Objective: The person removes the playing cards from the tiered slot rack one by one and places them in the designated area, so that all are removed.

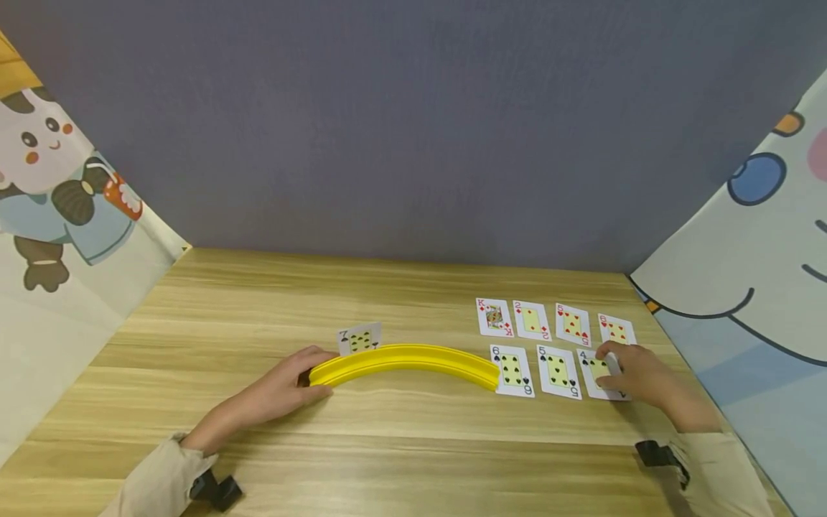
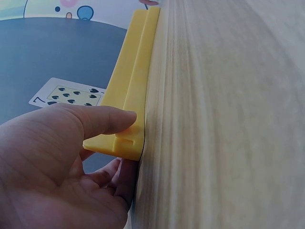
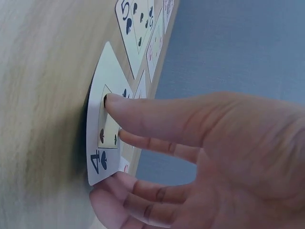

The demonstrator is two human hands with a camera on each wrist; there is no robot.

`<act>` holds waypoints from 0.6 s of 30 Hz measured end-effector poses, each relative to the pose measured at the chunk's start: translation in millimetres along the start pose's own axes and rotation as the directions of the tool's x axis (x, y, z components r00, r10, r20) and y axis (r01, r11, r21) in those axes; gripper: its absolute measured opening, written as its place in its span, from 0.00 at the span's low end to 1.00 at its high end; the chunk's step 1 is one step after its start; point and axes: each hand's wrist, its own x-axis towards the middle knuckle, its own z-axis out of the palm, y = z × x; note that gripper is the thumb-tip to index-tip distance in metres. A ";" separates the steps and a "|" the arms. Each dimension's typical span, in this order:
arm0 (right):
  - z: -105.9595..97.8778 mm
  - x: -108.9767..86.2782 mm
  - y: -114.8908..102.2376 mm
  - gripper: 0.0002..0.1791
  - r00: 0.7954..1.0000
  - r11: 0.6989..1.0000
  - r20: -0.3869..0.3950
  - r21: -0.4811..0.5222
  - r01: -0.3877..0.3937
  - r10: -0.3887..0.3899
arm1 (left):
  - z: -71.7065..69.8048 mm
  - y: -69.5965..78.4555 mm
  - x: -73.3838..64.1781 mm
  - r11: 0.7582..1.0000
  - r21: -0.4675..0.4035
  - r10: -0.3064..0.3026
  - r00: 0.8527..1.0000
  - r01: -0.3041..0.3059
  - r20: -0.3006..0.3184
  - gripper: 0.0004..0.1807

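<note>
My left hand [image 1: 281,384] grips the left end of a curved yellow playing-card holder [image 1: 407,355], its thumb [image 2: 112,119] on one side and fingers on the other. Near that end a seven of spades [image 1: 360,336] stands tilted in the holder, its lower part hidden. On the right, my right hand [image 1: 646,373] pinches a four of spades [image 3: 107,67]. The thumb [image 3: 143,114] presses on its face and fingers lie at its edge and underneath. That card bows slightly, with a shadow beneath its edge in the right wrist view.
Left of the four lie a five of spades [image 1: 559,372] and a six of spades [image 1: 513,384], overlapped by the holder's right end. Behind them is a row with a king of diamonds [image 1: 494,317], two of diamonds [image 1: 532,320] and two hearts cards. A grey panel [image 1: 413,143] rises behind the table.
</note>
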 end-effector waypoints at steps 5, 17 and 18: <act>-2.4 -0.3 -0.7 0.23 1.000 1.000 0.003 -0.013 -0.006 0.006 | 0.6 -0.4 0.0 1.000 0.001 0.003 1.000 -0.003 -0.004 0.27; -4.1 -0.5 -6.5 0.23 1.000 0.999 0.007 -0.045 -0.018 0.018 | 0.2 -1.9 0.5 1.000 0.000 0.000 1.000 0.000 0.001 0.28; -4.0 -0.4 -6.9 0.23 1.000 0.999 0.008 -0.044 -0.022 0.022 | 0.1 -1.9 0.7 1.000 0.001 0.001 1.000 -0.001 0.000 0.28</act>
